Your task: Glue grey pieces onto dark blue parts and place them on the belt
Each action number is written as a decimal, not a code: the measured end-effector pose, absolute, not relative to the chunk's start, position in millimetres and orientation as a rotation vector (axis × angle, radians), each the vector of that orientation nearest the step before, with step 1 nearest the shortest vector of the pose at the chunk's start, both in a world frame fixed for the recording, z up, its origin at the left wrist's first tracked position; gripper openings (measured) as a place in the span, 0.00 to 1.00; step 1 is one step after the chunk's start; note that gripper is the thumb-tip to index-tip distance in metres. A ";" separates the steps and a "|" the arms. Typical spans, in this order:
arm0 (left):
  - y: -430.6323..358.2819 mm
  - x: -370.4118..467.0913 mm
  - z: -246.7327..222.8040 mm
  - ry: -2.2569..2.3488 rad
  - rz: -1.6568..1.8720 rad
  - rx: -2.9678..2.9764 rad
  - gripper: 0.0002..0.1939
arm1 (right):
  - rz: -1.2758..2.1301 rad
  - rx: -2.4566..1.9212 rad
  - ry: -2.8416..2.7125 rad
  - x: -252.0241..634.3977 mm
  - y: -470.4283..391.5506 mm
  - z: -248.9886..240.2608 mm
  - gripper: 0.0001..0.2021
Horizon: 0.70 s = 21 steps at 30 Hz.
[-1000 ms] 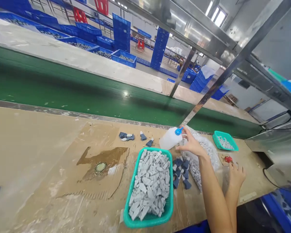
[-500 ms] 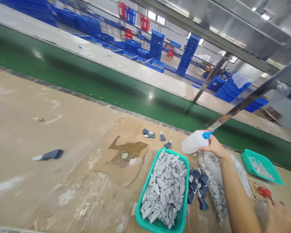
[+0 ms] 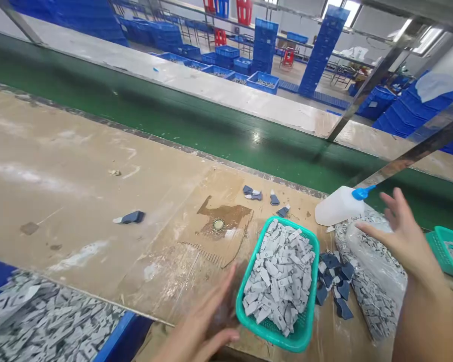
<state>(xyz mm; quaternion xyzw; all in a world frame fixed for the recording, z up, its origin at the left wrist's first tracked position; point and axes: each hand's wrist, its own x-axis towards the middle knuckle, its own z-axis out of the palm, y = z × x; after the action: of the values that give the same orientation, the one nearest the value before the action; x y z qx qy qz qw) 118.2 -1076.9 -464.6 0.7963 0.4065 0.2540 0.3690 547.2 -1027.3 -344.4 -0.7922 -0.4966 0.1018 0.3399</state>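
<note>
My right hand (image 3: 402, 236), fingers spread, hovers just right of a white squeeze bottle (image 3: 340, 206) with a blue nozzle; the bottle leans tilted on a clear plastic bag (image 3: 377, 281) of small grey parts. Nothing is in that hand. My left hand (image 3: 207, 322) is open too, beside the left wall of a green basket (image 3: 240, 301) heaped with grey plastic pieces (image 3: 279, 276). Whether it touches the basket I cannot tell. Dark blue-and-white parts (image 3: 334, 281) lie in a pile between basket and bag.
A cardboard sheet (image 3: 196, 236) with a bottle cap (image 3: 218, 224) lies left of the basket. A single dark blue part (image 3: 130, 217) rests farther left. Below the table edge is a blue crate (image 3: 115, 334) of grey pieces. A green conveyor belt (image 3: 226, 136) runs behind; another green basket (image 3: 440, 246) stands right.
My right hand has let go of the squeeze bottle and moved off to its right. My left hand has come into clear view beside the basket. The camera view has shifted left and down.
</note>
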 end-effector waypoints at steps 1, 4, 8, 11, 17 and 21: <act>-1073.1 131.3 -468.3 0.953 0.656 2.006 0.43 | 0.041 -2.147 -1.241 526.2 -1046.1 -339.1 0.44; -1069.5 152.3 -473.5 0.833 0.660 1.830 0.46 | -0.231 -2.010 -1.626 452.7 -1085.9 -341.5 0.15; -1075.4 158.2 -477.6 0.745 0.734 1.692 0.50 | -0.107 -1.574 -2.155 384.7 -1083.5 -376.1 0.10; -1083.0 170.0 -498.5 0.632 0.805 1.718 0.52 | -0.252 -1.491 -2.273 372.6 -1059.2 -402.5 0.14; -1076.1 147.8 -511.4 0.686 0.994 1.888 0.50 | -0.360 -1.264 -2.418 382.5 -1028.6 -424.2 0.14; -1025.4 47.0 -471.3 1.556 1.186 1.920 0.25 | -0.301 -1.268 -2.470 400.9 -1026.3 -438.7 0.11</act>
<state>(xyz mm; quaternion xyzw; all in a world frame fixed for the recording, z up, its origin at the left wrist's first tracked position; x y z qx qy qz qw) 47.0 -1025.4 -471.3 0.6864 0.5564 0.4240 0.1988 400.9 -1026.3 -438.7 -0.4471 -0.8711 -0.1062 0.1736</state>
